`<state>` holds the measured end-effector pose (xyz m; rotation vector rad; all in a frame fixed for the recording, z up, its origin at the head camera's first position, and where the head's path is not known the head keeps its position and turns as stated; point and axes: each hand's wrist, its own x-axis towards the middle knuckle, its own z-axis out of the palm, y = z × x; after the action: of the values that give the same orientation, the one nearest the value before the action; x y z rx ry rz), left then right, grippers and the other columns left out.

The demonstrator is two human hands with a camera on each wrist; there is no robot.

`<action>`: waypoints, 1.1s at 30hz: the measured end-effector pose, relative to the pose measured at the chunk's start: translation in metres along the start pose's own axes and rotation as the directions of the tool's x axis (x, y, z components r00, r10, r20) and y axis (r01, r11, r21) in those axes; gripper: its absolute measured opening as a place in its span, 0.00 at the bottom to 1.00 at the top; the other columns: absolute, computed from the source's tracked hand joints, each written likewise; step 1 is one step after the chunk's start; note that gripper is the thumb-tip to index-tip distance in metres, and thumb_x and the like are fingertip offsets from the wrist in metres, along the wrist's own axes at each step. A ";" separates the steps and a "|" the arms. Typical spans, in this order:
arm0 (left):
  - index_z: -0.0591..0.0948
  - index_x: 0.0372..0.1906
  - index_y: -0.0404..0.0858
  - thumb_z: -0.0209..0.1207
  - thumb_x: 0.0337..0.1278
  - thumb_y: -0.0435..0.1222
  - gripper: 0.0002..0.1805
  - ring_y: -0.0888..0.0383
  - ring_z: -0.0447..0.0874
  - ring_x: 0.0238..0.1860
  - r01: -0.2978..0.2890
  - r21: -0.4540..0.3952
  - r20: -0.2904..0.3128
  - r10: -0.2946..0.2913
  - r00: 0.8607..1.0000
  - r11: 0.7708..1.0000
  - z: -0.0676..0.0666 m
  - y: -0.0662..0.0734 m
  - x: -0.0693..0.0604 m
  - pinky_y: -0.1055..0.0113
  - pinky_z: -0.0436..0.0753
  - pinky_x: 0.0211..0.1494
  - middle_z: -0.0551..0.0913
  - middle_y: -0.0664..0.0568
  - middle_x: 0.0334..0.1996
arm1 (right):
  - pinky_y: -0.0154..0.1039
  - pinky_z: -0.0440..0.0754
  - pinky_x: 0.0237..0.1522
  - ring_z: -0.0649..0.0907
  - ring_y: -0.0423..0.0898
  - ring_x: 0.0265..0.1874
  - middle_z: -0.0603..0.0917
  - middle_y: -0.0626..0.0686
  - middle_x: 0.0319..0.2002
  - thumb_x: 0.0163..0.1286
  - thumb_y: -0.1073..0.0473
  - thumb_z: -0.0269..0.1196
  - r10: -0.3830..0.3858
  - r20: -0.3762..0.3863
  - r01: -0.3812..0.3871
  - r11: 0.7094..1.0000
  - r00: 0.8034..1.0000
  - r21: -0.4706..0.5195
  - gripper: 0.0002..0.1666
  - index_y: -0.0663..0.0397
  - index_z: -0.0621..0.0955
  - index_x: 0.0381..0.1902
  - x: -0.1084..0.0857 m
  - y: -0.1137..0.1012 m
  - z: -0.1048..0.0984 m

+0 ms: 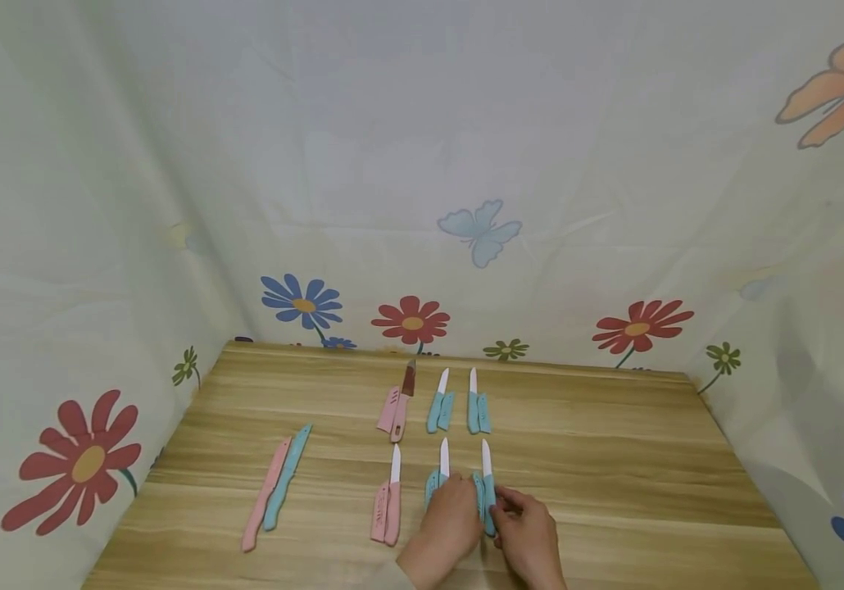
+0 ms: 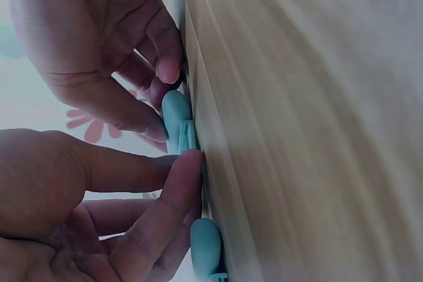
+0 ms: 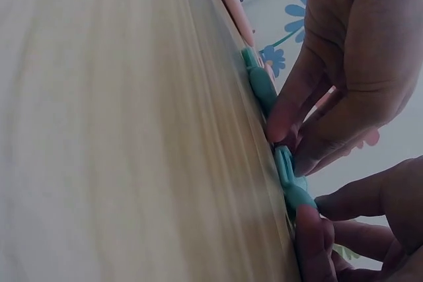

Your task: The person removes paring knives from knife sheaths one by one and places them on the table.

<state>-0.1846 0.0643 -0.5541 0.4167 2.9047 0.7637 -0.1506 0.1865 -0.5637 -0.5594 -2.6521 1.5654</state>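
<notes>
A white-bladed paring knife point(image 1: 487, 483) with a turquoise handle lies at the front right of the laid-out knives, its turquoise sheath point(image 2: 188, 135) alongside. My left hand point(image 1: 453, 510) pinches that sheath between thumb and fingers. On the knife's other side, my right hand point(image 1: 531, 537) pinches the handle point(image 3: 299, 197) near its butt end. Just left, another turquoise knife point(image 1: 445, 456) and its sheath point(image 1: 432, 485) are partly hidden by my left hand. A pink-handled knife point(image 1: 394, 500) lies farther left, beside its pink sheath point(image 1: 379, 516).
Behind is a row with a pink knife point(image 1: 401, 410) and two turquoise knives point(image 1: 437, 406), each beside a sheath. At the left lie a pink knife point(image 1: 265, 496) and a turquoise knife point(image 1: 288, 479), both sheathed. Flower-printed cloth point(image 1: 363, 164) surrounds the wooden table point(image 1: 614, 459).
</notes>
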 end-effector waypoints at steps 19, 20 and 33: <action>0.85 0.43 0.24 0.73 0.41 0.27 0.19 0.48 0.82 0.31 -0.011 -0.029 0.009 0.011 1.000 1.000 0.005 -0.001 0.001 0.57 0.87 0.36 0.78 0.43 0.33 | 0.32 0.78 0.19 0.83 0.41 0.19 0.82 0.55 0.39 0.67 0.65 0.62 -0.023 -0.023 0.022 0.999 0.999 -0.048 0.22 0.66 0.84 0.57 0.002 0.006 0.003; 0.84 0.43 0.24 0.73 0.41 0.27 0.19 0.48 0.81 0.31 -0.009 -0.029 0.012 0.009 1.000 1.000 0.005 -0.001 0.001 0.57 0.86 0.36 0.78 0.43 0.33 | 0.32 0.78 0.19 0.83 0.41 0.19 0.82 0.55 0.39 0.66 0.65 0.62 -0.025 -0.025 0.023 0.999 0.999 -0.048 0.22 0.65 0.84 0.57 0.002 0.007 0.003; 0.83 0.49 0.26 0.73 0.46 0.30 0.22 0.49 0.81 0.34 -0.022 -0.019 0.017 0.022 1.000 1.000 0.000 -0.002 -0.004 0.58 0.87 0.40 0.78 0.43 0.37 | 0.32 0.79 0.19 0.84 0.41 0.19 0.83 0.56 0.40 0.67 0.65 0.62 -0.007 -0.028 0.007 1.000 1.000 -0.016 0.22 0.67 0.84 0.58 0.001 0.006 0.001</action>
<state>-0.1813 0.0618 -0.5550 0.4519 2.8800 0.7857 -0.1497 0.1884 -0.5691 -0.5678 -2.6453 1.5244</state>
